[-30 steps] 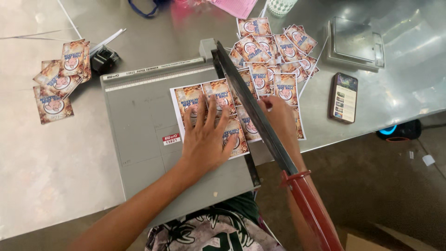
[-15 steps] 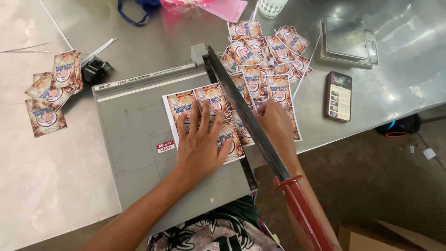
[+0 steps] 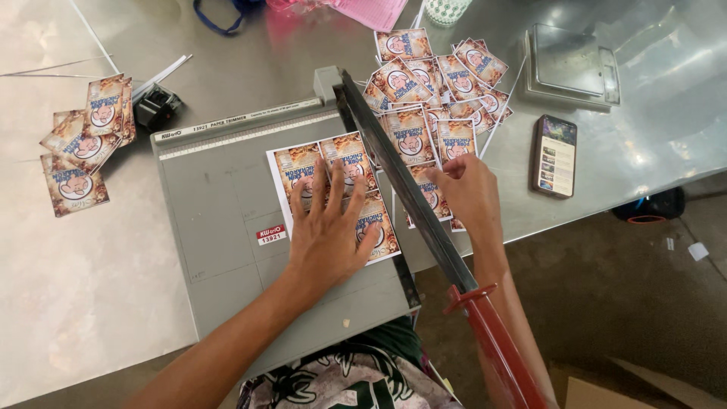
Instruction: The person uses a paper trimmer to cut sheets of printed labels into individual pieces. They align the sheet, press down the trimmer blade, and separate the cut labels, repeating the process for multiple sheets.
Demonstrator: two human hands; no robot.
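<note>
With the trimmer blade (image 3: pixel 401 182) raised, the left hand (image 3: pixel 327 227) lies spread flat on the printed sheet (image 3: pixel 333 193) beside it while the right hand (image 3: pixel 469 193) pinches a cut strip (image 3: pixel 430 193) just past it, so fingers could get nicked if it drops.

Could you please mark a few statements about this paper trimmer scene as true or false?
1. The left hand lies flat on the printed sheet on the paper trimmer. True.
2. The trimmer's blade arm is pressed fully down. False: it is raised, its red handle pointing toward the person.
3. The right hand grips the red handle. False: it touches a cut strip of cards beyond the blade.
4. A phone lies on the metal table, right of the loose cards. True.
5. All cut cards lie in one pile. False: a second small pile lies left of the trimmer.
</note>
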